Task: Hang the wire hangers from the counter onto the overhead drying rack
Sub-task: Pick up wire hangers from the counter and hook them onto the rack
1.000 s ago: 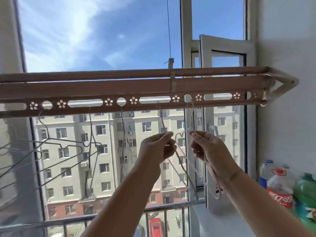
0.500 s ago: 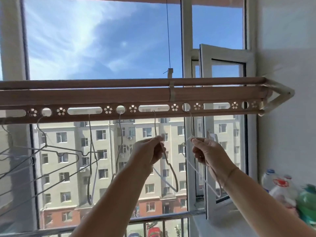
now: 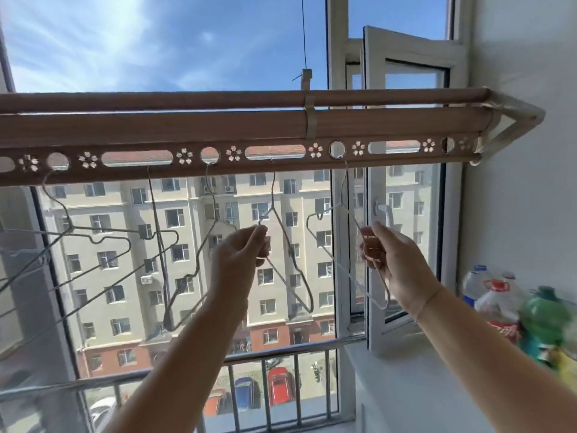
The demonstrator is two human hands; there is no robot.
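— From the head camera, where are the hands?

— Both are raised below the overhead drying rack (image 3: 218,132), well apart. The left hand (image 3: 237,264) pinches a grey wire hanger (image 3: 288,245) between thumb and fingertips, just under its neck. The right hand (image 3: 396,264) has its fingers curled round one shoulder of a white wire hanger (image 3: 324,210).

— Are those hangers on the rack?

— The grey one's hook goes up into an oblong slot in the rack's perforated lower strip. The white one's hook sits at the round hole just to the right of that slot. Both hang tilted, with their bottom ends swung toward the right.

— Anything else hanging there?

— Other wire hangers (image 3: 103,242) hang from the holes and slots to the left, crowded together and overlapping.

— And around it?

— Behind the rack is a window with an open sash (image 3: 406,57), a balcony railing (image 3: 281,351) and an apartment block (image 3: 187,214) beyond. At lower right, plastic bottles (image 3: 496,295) stand on a white ledge (image 3: 406,385) against the wall, blurred.
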